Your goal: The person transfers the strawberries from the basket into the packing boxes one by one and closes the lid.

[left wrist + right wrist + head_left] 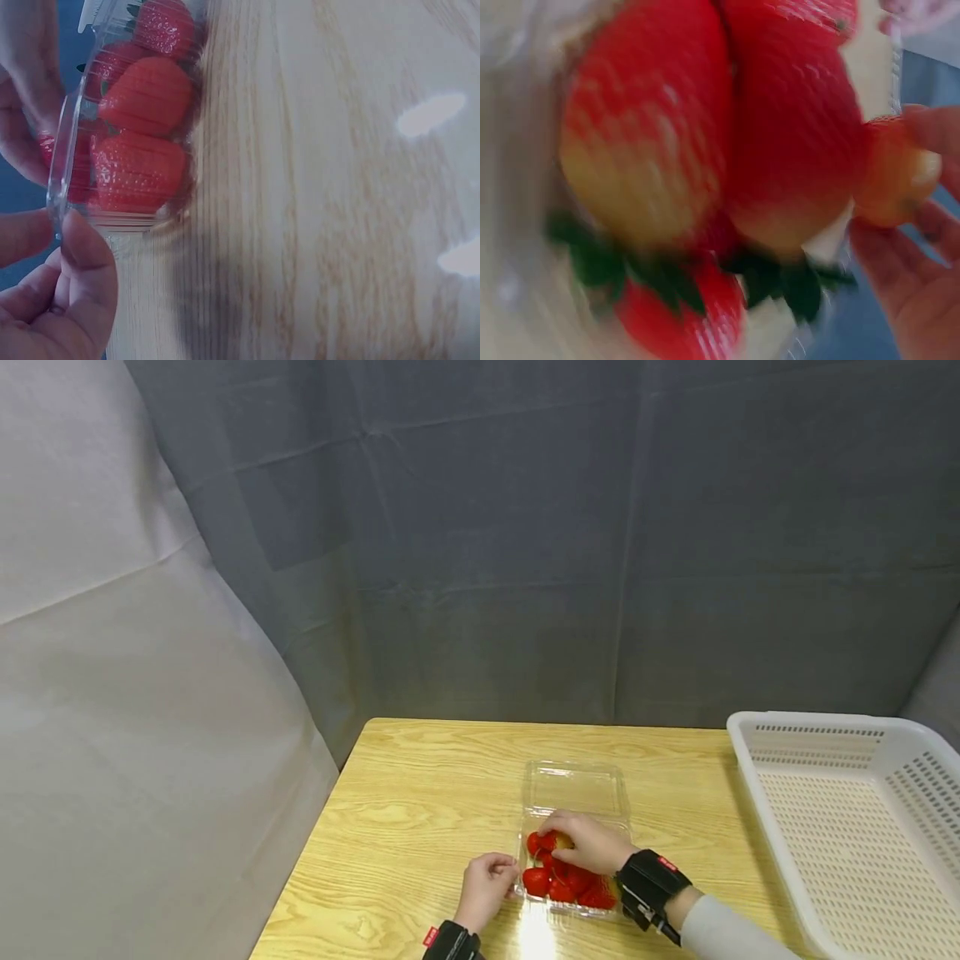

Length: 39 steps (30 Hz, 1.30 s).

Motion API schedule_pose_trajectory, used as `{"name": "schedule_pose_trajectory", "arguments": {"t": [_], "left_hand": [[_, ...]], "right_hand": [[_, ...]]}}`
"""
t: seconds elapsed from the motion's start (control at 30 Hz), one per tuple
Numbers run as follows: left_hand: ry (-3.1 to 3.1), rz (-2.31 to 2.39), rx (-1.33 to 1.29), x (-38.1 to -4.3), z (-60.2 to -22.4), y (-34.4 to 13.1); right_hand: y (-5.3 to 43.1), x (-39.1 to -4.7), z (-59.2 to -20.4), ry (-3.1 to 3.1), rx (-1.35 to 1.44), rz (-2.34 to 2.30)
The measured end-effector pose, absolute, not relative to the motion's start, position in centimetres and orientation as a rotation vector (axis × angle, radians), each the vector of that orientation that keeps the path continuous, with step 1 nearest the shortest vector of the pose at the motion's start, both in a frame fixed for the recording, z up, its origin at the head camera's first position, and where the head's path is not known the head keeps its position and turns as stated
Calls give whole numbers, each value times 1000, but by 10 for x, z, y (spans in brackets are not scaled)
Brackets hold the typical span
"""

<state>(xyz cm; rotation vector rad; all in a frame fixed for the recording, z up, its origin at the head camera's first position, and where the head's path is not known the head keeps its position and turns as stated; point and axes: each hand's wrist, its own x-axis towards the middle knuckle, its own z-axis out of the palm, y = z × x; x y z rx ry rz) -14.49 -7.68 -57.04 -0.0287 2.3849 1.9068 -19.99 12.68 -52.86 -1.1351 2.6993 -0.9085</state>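
Note:
A clear plastic clamshell box [576, 792] lies open on the table, its lid folded back away from me. Several red strawberries [536, 882] with green leaves fill its near half. My left hand [486, 885] pinches the left rim of the box [64, 161] between thumb and finger. Over the berries, my right hand [591, 843] grips one strawberry [891, 176], orange-red with a pale patch, between thumb and fingers. Part of that berry is hidden by the hand. Larger strawberries [649, 127] with pale ends lie close beside it in the right wrist view.
A large white perforated basket [765, 827] stands on the right side of the wooden table [405, 810]. Behind the table hangs a dark grey cloth [487, 568], and a pale cloth [150, 735] hangs along the left.

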Motion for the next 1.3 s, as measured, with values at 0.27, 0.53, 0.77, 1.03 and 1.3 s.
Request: {"name": "schedule_pose_trajectory", "arguments": {"t": [0.27,0.53,0.77,1.03,1.3], "left_hand": [[2366,1903,-41,-144,-569,-76],[2363,1912,-35,-142,-570,-75],[2363,1898,-57,-145,-571,-75],[2358,1911,-69,-144,-571,-75],[2358,1924,-65,-145,-571,-75]], "right_hand": [[124,-196,-538,2718,-1102,-872],[143,-214,-502,2732,-999,-969],[190,-263,-476,2814,-558,-1152],[220,-274,-523,2549,-274,-1090],[224,-269,-551,2450,-217,-1153]]}}
